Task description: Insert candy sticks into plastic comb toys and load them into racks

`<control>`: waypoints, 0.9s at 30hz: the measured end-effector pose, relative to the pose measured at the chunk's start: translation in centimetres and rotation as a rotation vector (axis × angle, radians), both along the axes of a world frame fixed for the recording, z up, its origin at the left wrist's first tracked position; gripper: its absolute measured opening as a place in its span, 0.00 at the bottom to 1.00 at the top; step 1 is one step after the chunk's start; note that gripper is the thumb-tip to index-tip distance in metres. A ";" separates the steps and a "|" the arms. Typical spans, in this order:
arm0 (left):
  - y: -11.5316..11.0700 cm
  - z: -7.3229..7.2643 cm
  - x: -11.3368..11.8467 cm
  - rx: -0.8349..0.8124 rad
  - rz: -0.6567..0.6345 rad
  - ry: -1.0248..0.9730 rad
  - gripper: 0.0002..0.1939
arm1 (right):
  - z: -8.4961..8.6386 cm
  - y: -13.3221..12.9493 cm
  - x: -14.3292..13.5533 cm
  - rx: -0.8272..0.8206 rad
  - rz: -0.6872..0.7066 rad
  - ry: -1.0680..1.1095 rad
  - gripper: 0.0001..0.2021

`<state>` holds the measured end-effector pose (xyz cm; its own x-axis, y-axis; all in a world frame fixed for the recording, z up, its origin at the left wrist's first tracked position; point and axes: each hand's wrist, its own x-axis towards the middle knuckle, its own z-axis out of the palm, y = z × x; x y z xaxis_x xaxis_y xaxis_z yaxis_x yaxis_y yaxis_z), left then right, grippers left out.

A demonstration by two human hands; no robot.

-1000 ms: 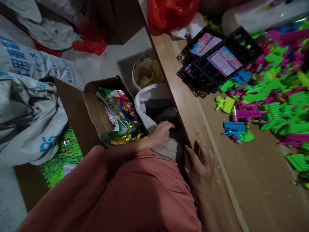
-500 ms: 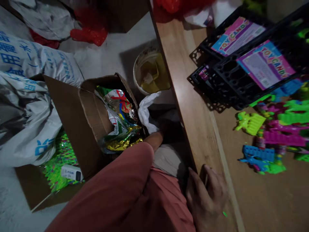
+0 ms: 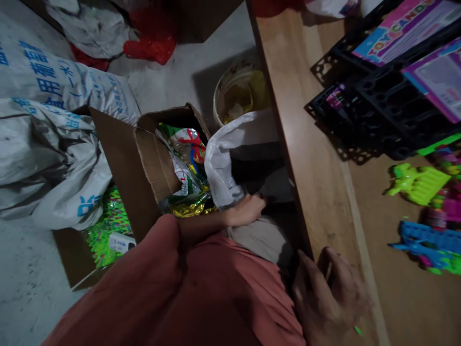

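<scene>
My left hand (image 3: 247,210) reaches across my lap from a red sleeve, at the near rim of a white plastic sack (image 3: 219,168). Its fingers look bent around the sack's edge, though shadow hides the tips. The sack gapes, dark inside, between the table and a cardboard box. My right hand (image 3: 329,293) rests on the edge of the wooden table (image 3: 288,96), fingers bent and apart, with no object clearly held. A tiny green scrap (image 3: 357,330) lies beside it. Beige trousers (image 3: 261,240) show below my left hand.
Left of the sack, the cardboard box (image 3: 151,161) contains shiny printed wrappers (image 3: 187,168). Behind stands a dirty white bucket (image 3: 221,98). Black plastic trays (image 3: 382,105) with "Toy Candy" cards and colourful plastic toys (image 3: 419,182) cover the table's right side. Printed white sacks (image 3: 57,163) lie at left.
My left hand has come out of the shadow, and its back now shows. The sack's rim stands higher and wider. My right hand stays on the table edge while the view shifts right.
</scene>
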<state>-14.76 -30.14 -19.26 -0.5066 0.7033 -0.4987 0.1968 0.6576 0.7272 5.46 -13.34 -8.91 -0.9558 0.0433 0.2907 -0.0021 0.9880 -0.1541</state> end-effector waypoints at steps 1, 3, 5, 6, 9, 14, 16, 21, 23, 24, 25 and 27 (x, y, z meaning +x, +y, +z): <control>-0.2 0.7 0.4 -0.020 -0.039 0.004 0.24 | 0.0 -0.1 0.0 -0.015 -0.006 0.006 0.38; -0.4 2.0 1.1 -0.056 -0.072 0.019 0.34 | 0.1 -0.4 -0.1 -0.032 -0.010 0.012 0.35; -0.4 3.0 1.3 -0.092 -0.089 0.055 0.40 | 0.2 -0.5 -0.2 -0.037 -0.011 0.002 0.31; -0.3 3.3 1.3 -0.110 -0.094 0.068 0.42 | 0.3 -0.5 -0.3 -0.033 -0.012 0.001 0.29; -0.3 3.6 1.4 -0.124 -0.090 0.071 0.43 | 0.4 -0.4 -0.4 -0.003 0.006 0.001 0.25; -0.3 3.0 1.8 0.040 -0.082 0.051 0.21 | 0.3 -0.3 -0.6 -0.010 0.009 0.013 0.22; 0.3 2.5 1.6 0.111 -0.043 0.046 0.13 | 0.2 -0.2 -0.5 -0.012 -0.002 0.009 0.23; 3.5 1.5 1.1 0.283 0.190 0.054 0.10 | 0.2 -0.4 -0.2 -0.042 -0.023 -0.018 0.26; 3.6 1.7 1.6 0.389 0.331 0.032 0.09 | 0.3 -0.5 -0.2 -0.037 -0.032 -0.016 0.26; 3.2 1.9 2.0 0.467 0.377 0.005 0.09 | 0.4 -0.5 -0.2 -0.035 -0.030 -0.016 0.25; 2.3 2.1 2.4 0.550 0.390 -0.023 0.10 | 0.4 -0.6 -0.3 -0.033 -0.027 -0.014 0.24; -0.3 2.4 2.8 0.664 0.368 -0.016 0.15 | 0.5 -0.7 -0.5 -0.025 -0.018 -0.006 0.22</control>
<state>-11.97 -30.46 -16.84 -0.7628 0.6455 -0.0392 0.0351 0.1019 0.9942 4.97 -13.99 -8.41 -0.9566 0.0680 0.2832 0.0170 0.9837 -0.1787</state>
